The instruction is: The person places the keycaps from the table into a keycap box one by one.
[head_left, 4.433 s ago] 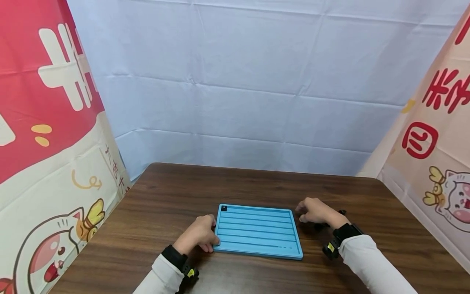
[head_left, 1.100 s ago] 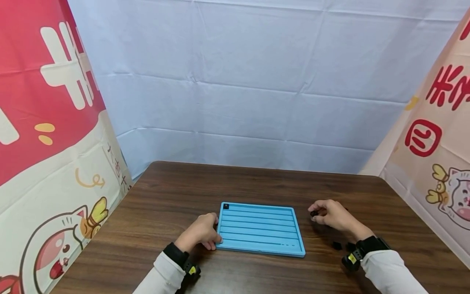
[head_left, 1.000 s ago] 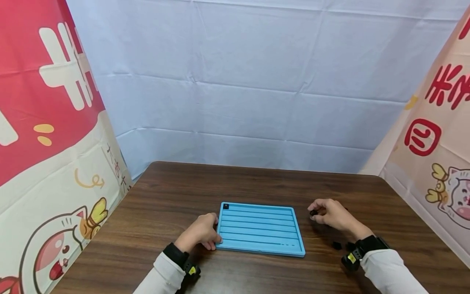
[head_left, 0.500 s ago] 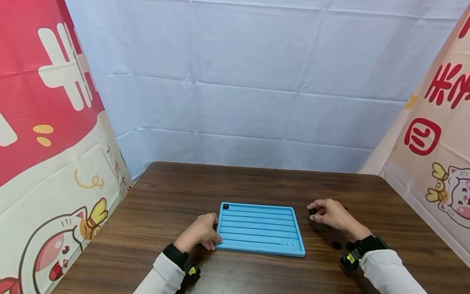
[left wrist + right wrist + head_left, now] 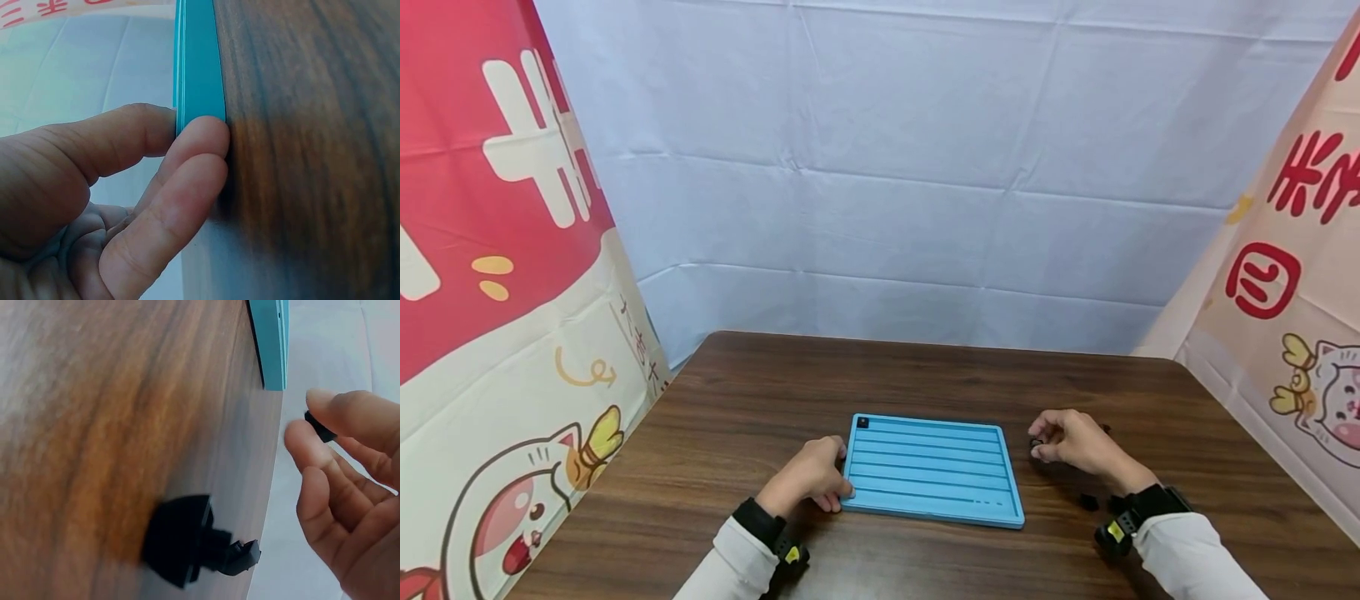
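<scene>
A light-blue ridged tray (image 5: 932, 472) lies flat on the table, with one small black square piece (image 5: 862, 422) in its far left corner. My left hand (image 5: 811, 475) pinches the tray's near left edge. In the left wrist view, the thumb and fingertips meet at the blue side wall (image 5: 201, 69). Off the tray's right side, my right hand (image 5: 1078, 439) holds a small black keycap-like piece (image 5: 320, 427) between thumb and fingers, raised above the table. Its face is mostly hidden by the fingers.
More black pieces lie on the brown wooden table (image 5: 850, 367) under and beside the right wrist, among them a tapered piece (image 5: 178, 540) and a smaller piece (image 5: 242, 557). A pale cloth (image 5: 887, 167) hangs behind the table, with printed cloths at both sides.
Since the earliest frame, my right hand has shifted right from the tray's edge and taken up a black piece. Over the last second that piece turns slightly between the fingers. The left hand stays put.
</scene>
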Motion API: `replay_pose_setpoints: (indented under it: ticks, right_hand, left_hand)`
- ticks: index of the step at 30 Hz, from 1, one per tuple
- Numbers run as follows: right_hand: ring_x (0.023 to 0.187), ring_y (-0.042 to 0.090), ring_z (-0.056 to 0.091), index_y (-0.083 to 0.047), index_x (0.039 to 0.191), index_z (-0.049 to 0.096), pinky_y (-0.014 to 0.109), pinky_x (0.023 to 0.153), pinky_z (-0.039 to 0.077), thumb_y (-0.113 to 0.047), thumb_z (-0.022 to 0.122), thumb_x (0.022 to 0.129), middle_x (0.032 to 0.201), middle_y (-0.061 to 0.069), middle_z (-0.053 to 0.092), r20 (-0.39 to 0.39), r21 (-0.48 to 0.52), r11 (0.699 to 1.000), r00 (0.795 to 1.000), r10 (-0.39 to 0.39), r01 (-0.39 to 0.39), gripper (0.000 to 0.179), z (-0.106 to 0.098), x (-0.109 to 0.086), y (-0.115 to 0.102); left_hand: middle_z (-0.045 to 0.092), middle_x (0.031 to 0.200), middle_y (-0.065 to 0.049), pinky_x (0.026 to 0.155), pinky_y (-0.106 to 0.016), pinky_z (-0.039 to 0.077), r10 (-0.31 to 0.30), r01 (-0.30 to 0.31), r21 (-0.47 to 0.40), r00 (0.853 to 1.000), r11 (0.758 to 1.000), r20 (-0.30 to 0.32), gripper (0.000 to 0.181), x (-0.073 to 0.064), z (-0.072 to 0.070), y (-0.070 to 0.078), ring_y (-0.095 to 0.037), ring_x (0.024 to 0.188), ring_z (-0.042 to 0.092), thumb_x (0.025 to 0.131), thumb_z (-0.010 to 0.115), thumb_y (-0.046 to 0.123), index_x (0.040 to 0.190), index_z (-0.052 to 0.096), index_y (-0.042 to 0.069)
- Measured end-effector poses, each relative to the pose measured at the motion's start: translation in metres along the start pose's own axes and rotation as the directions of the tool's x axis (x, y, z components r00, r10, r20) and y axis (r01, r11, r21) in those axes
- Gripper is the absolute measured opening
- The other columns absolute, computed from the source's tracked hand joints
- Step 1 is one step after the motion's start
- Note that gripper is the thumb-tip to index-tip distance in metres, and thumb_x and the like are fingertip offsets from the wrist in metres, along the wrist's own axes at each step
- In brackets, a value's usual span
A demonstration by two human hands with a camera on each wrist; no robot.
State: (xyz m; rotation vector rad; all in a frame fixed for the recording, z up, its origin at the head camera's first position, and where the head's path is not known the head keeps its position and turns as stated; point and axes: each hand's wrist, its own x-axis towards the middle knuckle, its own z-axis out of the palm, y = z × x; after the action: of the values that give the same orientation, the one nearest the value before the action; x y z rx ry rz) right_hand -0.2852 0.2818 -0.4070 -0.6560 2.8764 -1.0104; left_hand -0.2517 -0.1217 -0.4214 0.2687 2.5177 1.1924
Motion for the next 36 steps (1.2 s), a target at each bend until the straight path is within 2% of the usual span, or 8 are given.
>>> replay_pose_setpoints:
  ticks: [6, 11, 17, 22, 26, 36]
  right_hand:
    - [0.067, 0.014, 0.052, 0.000, 0.097, 0.067, 0.026, 0.053, 0.045, -0.007, 0.075, 0.077, 0.080, -0.001, 0.058, -0.036, -0.057, 0.998, 0.999, -0.013, 0.011, 0.022, 0.001, 0.000, 0.000]
    - [0.069, 0.013, 0.054, -0.002, 0.098, 0.067, 0.026, 0.053, 0.045, -0.002, 0.071, 0.080, 0.083, -0.001, 0.061, -0.033, -0.076, 0.997, 0.999, -0.020, 0.017, 0.018, 0.001, 0.000, 0.002]
    - [0.071, 0.014, 0.057, 0.001, 0.100, 0.064, 0.026, 0.054, 0.047, -0.001, 0.069, 0.082, 0.085, 0.001, 0.060, -0.034, -0.062, 0.998, 0.999, -0.008, 0.006, 0.019, 0.001, -0.003, 0.003]
    - [0.069, 0.016, 0.057, 0.001, 0.098, 0.064, 0.026, 0.052, 0.047, -0.001, 0.069, 0.081, 0.081, 0.001, 0.060, -0.039, -0.033, 0.999, 0.999, 0.030, -0.031, 0.017, 0.004, -0.005, 0.001]
    - [0.067, 0.016, 0.056, 0.000, 0.096, 0.065, 0.026, 0.051, 0.046, 0.000, 0.070, 0.081, 0.079, 0.001, 0.059, -0.046, -0.033, 0.999, 0.999, 0.030, -0.032, 0.016, 0.005, -0.004, 0.001]
    - [0.069, 0.011, 0.055, -0.004, 0.096, 0.065, 0.026, 0.056, 0.048, -0.006, 0.070, 0.082, 0.083, -0.002, 0.058, -0.062, -0.081, 0.995, 0.996, -0.070, 0.065, 0.015, 0.010, 0.007, -0.004]
  left_hand:
    - [0.060, 0.059, -0.012, 0.043, -0.030, 0.053, 0.001, -0.001, -0.004, 1.000, 1.000, 0.002, 0.055, -0.001, -0.001, 0.000, -0.021, 0.047, 0.061, 0.076, 0.072, -0.005, 0.123, 0.045, -0.011]
    - [0.060, 0.060, -0.013, 0.043, -0.031, 0.053, 0.011, -0.011, -0.025, 1.000, 1.000, 0.004, 0.056, -0.002, -0.002, 0.000, -0.022, 0.047, 0.061, 0.075, 0.072, -0.005, 0.124, 0.044, -0.011]
    - [0.059, 0.061, -0.014, 0.043, -0.032, 0.053, 0.030, -0.029, -0.052, 0.999, 0.998, 0.019, 0.056, -0.002, 0.001, 0.000, -0.023, 0.047, 0.061, 0.075, 0.072, -0.006, 0.123, 0.044, -0.012]
    - [0.059, 0.061, -0.014, 0.043, -0.032, 0.053, 0.022, -0.021, -0.058, 1.000, 0.998, 0.012, 0.055, -0.003, 0.003, -0.001, -0.023, 0.047, 0.061, 0.074, 0.072, -0.006, 0.122, 0.044, -0.011]
    - [0.059, 0.061, -0.014, 0.042, -0.032, 0.053, 0.028, -0.027, -0.060, 1.000, 0.998, 0.007, 0.054, -0.002, 0.002, -0.001, -0.023, 0.047, 0.061, 0.074, 0.072, -0.007, 0.120, 0.045, -0.011]
    - [0.059, 0.061, -0.014, 0.043, -0.032, 0.053, 0.012, -0.011, -0.059, 1.000, 0.998, 0.016, 0.055, -0.003, -0.001, -0.001, -0.022, 0.047, 0.061, 0.074, 0.073, -0.006, 0.121, 0.045, -0.011]
